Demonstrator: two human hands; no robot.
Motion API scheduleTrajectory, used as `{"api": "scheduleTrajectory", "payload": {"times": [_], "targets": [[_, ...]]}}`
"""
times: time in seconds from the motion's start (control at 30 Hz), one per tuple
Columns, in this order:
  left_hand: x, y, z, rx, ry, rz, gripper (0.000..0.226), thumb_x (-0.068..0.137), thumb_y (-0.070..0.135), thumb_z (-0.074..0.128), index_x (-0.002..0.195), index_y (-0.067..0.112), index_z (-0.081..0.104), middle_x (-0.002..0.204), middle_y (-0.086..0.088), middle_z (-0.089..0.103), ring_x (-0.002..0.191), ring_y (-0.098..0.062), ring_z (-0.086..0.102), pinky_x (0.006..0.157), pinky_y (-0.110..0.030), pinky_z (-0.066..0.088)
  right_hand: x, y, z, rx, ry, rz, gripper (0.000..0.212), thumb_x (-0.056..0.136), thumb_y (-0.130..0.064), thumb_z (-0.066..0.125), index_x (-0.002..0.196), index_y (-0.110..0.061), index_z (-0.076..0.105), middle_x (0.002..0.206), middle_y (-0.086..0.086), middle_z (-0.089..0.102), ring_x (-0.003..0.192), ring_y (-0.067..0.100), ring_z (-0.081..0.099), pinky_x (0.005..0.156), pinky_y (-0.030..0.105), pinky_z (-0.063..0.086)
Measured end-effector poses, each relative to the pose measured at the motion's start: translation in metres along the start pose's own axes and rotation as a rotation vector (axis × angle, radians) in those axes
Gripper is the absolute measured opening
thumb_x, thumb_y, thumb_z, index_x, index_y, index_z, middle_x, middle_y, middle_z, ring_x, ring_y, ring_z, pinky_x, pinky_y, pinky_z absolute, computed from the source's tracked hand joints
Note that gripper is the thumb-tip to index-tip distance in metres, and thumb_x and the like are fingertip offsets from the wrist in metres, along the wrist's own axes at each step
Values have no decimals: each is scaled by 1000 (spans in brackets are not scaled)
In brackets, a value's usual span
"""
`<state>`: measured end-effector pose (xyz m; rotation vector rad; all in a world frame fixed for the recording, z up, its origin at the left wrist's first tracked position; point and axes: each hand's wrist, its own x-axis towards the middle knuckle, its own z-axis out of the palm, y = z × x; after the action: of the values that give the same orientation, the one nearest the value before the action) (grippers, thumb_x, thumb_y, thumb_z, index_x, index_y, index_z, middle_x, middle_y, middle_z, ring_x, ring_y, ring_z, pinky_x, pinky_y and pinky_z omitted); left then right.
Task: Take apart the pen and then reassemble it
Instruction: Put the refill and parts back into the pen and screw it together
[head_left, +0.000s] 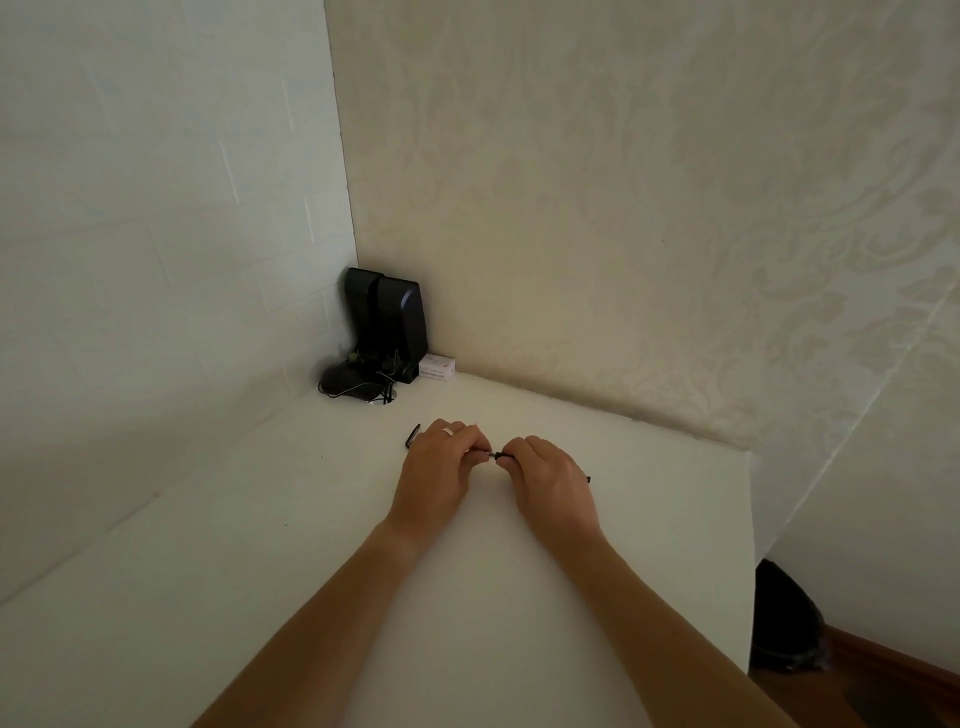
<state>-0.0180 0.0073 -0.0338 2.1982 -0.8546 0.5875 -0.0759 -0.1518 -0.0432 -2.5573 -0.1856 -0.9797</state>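
A thin black pen (503, 457) is held level just above the white table (311, 519), between both hands. My right hand (548, 480) is closed around its barrel; the barrel's far end (588, 479) pokes out past the hand on the right. My left hand (439, 465), wearing a ring, pinches the pen's left end with thumb and fingertips, so that end is mostly hidden. A separate black pen cap (412, 435) lies on the table just left of my left hand, touching nothing.
Two black speakers (387, 314) stand in the far corner with a tangle of black cables (358, 382) and a small white box (438, 368) beside them. The table's right edge (751, 545) drops to a wooden floor with a dark object (787, 623).
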Motion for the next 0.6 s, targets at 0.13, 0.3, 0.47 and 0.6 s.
{"api": "scheduleTrajectory", "payload": {"times": [0.13,0.3,0.47,0.6], "targets": [[5,-8,-8,9,31,-47,20,89,17,68,108,21,65,102,6,67,98,-14,56,84,-30,46,1,-1,-2,-59,28,89,16,99,-20,55,84,-12,55,74,1,53,60,22,47,54,32,34],[4,-45,-19,193,164,-341,26,88,17,68,114,13,66,108,-10,66,105,-30,57,82,-44,53,1,-3,-3,-104,26,132,9,95,-13,54,86,-12,54,76,1,50,60,20,41,57,30,31],[3,-53,-15,325,68,-410,20,88,25,69,101,10,74,99,-12,65,96,-29,56,74,-42,51,1,-3,-4,-103,1,121,8,94,-12,54,86,-13,53,75,-3,44,58,18,39,58,28,28],[4,-49,-15,190,97,-373,10,88,18,69,98,17,71,97,-4,63,96,-24,55,76,-37,51,1,0,-2,-87,2,114,6,95,-14,53,89,-14,56,77,-2,46,60,19,40,59,29,33]]}}
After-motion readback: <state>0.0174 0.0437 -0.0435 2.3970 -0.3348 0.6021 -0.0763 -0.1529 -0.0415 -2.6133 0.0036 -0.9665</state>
